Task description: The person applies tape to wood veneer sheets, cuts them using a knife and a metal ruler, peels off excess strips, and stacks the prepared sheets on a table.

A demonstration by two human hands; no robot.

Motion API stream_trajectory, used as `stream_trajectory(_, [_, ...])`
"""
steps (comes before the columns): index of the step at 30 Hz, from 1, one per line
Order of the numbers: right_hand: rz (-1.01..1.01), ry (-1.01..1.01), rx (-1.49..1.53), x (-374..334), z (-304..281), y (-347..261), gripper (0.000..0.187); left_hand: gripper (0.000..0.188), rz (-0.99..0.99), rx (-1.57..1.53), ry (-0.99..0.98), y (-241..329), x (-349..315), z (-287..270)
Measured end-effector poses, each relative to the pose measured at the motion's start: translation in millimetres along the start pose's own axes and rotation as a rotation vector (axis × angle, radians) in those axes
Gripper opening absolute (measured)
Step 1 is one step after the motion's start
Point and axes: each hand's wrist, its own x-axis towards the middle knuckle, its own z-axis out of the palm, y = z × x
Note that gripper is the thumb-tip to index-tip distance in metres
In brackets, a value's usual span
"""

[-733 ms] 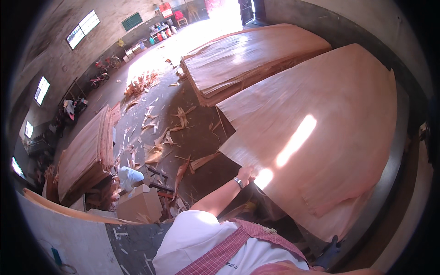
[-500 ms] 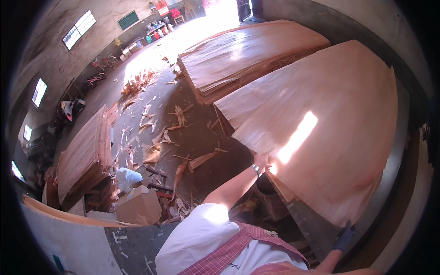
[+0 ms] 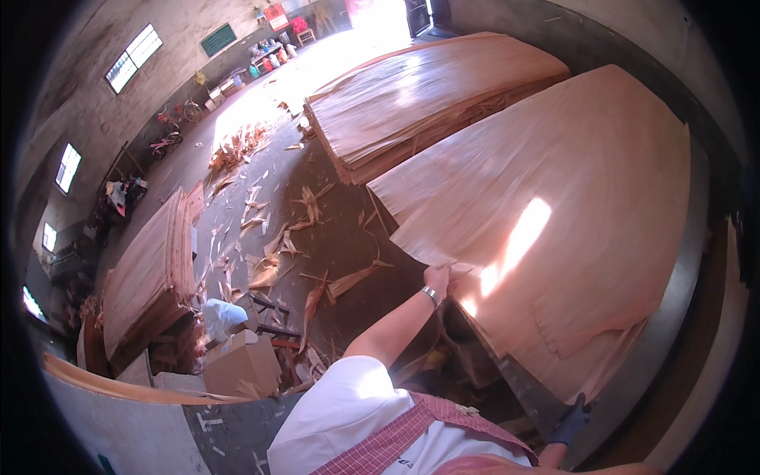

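Note:
A broad, thin sheet of wood veneer (image 3: 602, 198) lies over other sheets on the grey-topped table to my right, with a bright patch of sunlight across it. My left hand (image 3: 438, 277), bare and wearing a metal-banded watch, is closed on the sheet's left edge, where the veneer creases up. At the near corner my right hand (image 3: 570, 421), in a dark blue-grey glove, grips the edge of the veneer; its fingertips are partly hidden. Between the hands and the table's far side, a ragged flap of veneer (image 3: 582, 328) shows near the right.
A tall veneer stack (image 3: 443, 95) stands beyond the table, and another stack (image 3: 150, 277) at the left. Veneer scraps (image 3: 309, 206) litter the floor. A cardboard box (image 3: 241, 364) with a pale blue bag (image 3: 223, 317) sits left of me. A wall runs close along the right.
My left hand has moved slightly left and away from me, pulling the veneer edge. My gloved right hand has shifted left. A ragged flap now shows near the sheet's near end.

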Motion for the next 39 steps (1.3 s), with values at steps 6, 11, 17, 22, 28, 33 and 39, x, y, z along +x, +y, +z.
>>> stream_trajectory(6, [0.266,-0.217,0.176,27.9,36.0,-55.0,0.062,0.021,-0.012,-0.024,-0.007,32.5,35.7,44.2])
stream_trajectory(11, [0.175,-0.098,0.197,16.4,32.0,-21.6,0.068,0.02,-0.148,0.07,-0.013,37.1,21.3,56.4])
stream_trajectory(17, [0.101,-0.135,0.085,-11.0,33.6,30.6,0.066,0.022,0.001,-0.019,0.019,24.6,35.2,0.3])
stream_trajectory(22, [0.249,-0.263,0.24,54.9,48.8,10.1,0.062,0.025,0.014,-0.047,-0.062,45.4,71.9,53.1])
stream_trajectory(28, [0.043,-0.117,0.156,55.9,52.7,11.6,0.061,0.03,-0.105,-0.036,-0.011,42.0,51.3,70.8])
stream_trajectory(33, [0.028,0.048,-0.053,29.9,56.1,44.8,0.061,0.036,0.03,-0.026,-0.025,36.4,57.2,36.2])
stream_trajectory(39, [0.128,-0.101,0.323,56.2,72.7,2.7,0.056,0.035,-0.071,-0.039,-0.071,65.1,60.3,70.1])
